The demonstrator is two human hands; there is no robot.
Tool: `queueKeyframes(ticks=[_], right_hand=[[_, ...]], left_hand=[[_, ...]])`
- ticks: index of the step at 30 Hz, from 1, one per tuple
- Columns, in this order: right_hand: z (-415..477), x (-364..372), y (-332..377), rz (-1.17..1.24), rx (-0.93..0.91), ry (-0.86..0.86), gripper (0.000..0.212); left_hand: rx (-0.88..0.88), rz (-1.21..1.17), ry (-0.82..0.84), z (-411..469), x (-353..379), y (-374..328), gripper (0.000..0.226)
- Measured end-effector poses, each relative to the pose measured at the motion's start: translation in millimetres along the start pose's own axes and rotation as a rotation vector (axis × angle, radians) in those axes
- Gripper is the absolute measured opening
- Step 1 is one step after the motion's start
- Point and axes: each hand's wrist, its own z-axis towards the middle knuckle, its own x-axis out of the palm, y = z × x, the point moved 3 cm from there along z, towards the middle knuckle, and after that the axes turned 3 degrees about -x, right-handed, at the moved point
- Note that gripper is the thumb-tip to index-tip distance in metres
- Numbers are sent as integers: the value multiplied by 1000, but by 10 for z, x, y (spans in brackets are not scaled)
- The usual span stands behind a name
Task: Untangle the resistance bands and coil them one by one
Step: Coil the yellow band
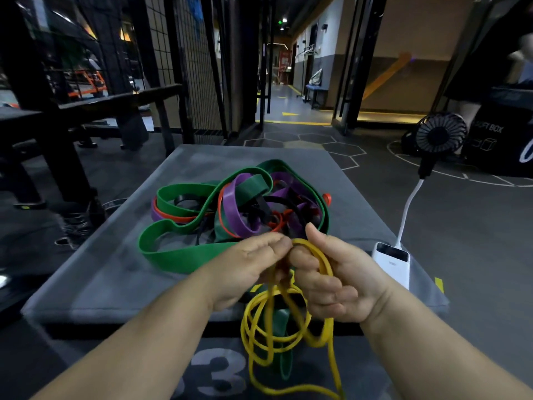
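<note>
A tangle of resistance bands point(245, 209) lies on the grey padded box point(121, 255): wide green, purple, thin red and black ones wound through each other. A thin yellow band point(277, 321) hangs in several loops over the box's near edge. My left hand point(248, 267) pinches the yellow band at its top with fingertips and thumb. My right hand point(331, 278) has its fingers curled round the same yellow band, which wraps over the index finger. Both hands meet just in front of the tangle. A dark green band end hangs behind the yellow loops.
A white power bank point(393, 261) lies on the box's right edge, with a small black fan point(441, 137) on a white stalk rising from it. A black bench frame point(66, 134) stands at left. A person in black stands at the far right beside a black box point(496, 142).
</note>
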Motion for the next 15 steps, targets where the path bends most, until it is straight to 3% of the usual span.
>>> queueKeyframes(ticks=[5, 10, 15], right_hand=[[4, -39, -81, -82, 72, -58, 56], [30, 22, -127, -50, 100, 95, 53], [6, 108, 53, -87, -292, 159, 34]], left_hand=[[163, -83, -82, -12, 45, -158, 38], [132, -74, -206, -16, 57, -135, 35], [56, -54, -191, 30, 111, 28, 41]])
